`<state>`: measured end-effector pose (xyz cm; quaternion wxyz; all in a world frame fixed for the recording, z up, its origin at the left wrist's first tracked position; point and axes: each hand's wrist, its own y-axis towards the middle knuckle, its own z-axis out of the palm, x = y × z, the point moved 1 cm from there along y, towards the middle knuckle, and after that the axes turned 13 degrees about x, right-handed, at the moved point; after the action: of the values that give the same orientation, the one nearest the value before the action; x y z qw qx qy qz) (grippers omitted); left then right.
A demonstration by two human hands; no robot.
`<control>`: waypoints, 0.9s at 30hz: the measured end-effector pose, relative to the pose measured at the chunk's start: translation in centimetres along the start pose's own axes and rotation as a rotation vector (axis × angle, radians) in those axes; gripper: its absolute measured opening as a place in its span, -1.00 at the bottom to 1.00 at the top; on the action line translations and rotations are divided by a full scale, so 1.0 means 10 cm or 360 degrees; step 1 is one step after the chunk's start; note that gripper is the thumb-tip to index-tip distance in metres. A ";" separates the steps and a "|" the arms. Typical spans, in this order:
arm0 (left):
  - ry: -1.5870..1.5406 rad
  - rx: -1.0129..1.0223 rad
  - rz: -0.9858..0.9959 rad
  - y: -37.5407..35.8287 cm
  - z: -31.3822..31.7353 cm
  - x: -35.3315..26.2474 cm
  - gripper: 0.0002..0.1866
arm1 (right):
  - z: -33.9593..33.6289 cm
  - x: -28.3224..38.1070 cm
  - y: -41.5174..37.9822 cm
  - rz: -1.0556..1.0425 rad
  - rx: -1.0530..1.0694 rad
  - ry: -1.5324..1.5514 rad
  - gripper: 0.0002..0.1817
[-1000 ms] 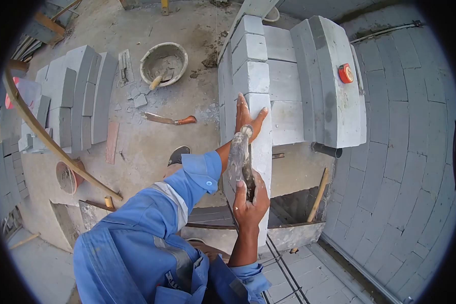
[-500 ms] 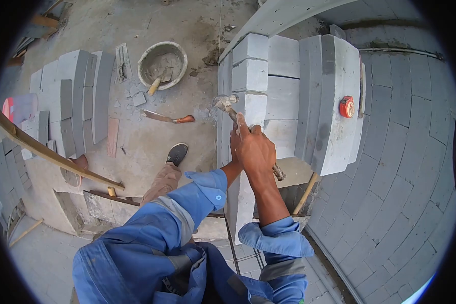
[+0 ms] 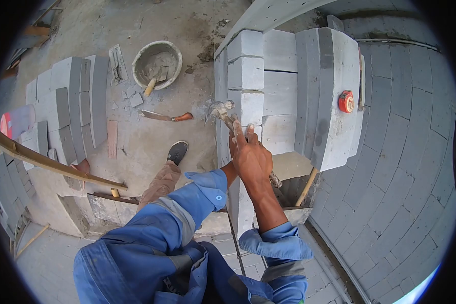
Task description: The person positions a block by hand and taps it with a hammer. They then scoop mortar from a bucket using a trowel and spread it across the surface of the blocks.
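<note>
My right hand point(image 3: 253, 159) is wrapped round the handle of a claw hammer point(image 3: 219, 109). The worn metal head points up and left, at the left edge of the block wall point(image 3: 245, 74), and the handle's end shows below my palm. Close behind it is my left hand point(image 3: 231, 147), mostly covered by the right one. I cannot make out what its fingers grip. Both hands are over the near end of the light grey blocks.
A red tape measure point(image 3: 345, 102) lies on stacked blocks at the right. On the floor are a mortar bucket point(image 3: 137, 71) with a trowel point(image 3: 151, 86), a wooden-handled blade point(image 3: 159, 116) and a block stack point(image 3: 63, 96). A curved wooden pole point(image 3: 61, 163) crosses the left.
The hammer's head has come slightly down and left and turned, showing more of its claw. My right hand has shifted a little down and left with it. The view has moved slightly.
</note>
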<state>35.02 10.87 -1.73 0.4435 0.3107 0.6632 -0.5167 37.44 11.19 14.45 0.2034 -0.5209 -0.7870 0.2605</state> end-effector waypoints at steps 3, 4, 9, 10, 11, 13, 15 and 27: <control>0.0004 0.0007 0.0004 0.06 0.20 -0.11 -0.01 | -0.06 0.00 -0.02 -0.0031 0.0022 0.0031 -0.35; 0.0005 0.0009 0.0004 0.15 0.22 -0.13 -0.01 | -0.06 0.00 0.02 0.0022 0.0030 0.0045 -0.37; 0.0006 0.0002 0.0015 0.11 0.20 -0.13 -0.01 | 0.01 0.08 0.01 0.0049 -0.0062 0.0042 -0.42; 0.0006 -0.0005 0.0014 0.06 0.08 -0.07 -0.01 | 0.01 0.10 -0.01 -0.0057 -0.0184 -0.0008 -0.44; 0.0008 -0.0010 0.0010 0.05 0.21 -0.13 -0.02 | 0.01 0.13 -0.03 -0.0161 -0.0303 -0.0057 -0.45; 0.0014 -0.0014 0.0011 0.08 0.09 -0.09 -0.02 | -0.01 0.12 0.02 -0.0110 -0.0234 -0.0036 -0.45; 0.0017 -0.0017 0.0008 0.16 0.16 -0.12 -0.02 | -0.02 0.10 0.07 -0.0059 -0.0162 -0.0017 -0.46; -0.0011 -0.0034 -0.0007 0.25 0.22 -0.17 -0.03 | 0.21 -0.07 -0.78 0.0120 -0.0193 0.0813 -0.53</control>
<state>38.51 9.55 -1.35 0.4479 0.3028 0.6677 -0.5117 30.92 7.68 17.63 0.3541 -0.6099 -0.7044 0.0802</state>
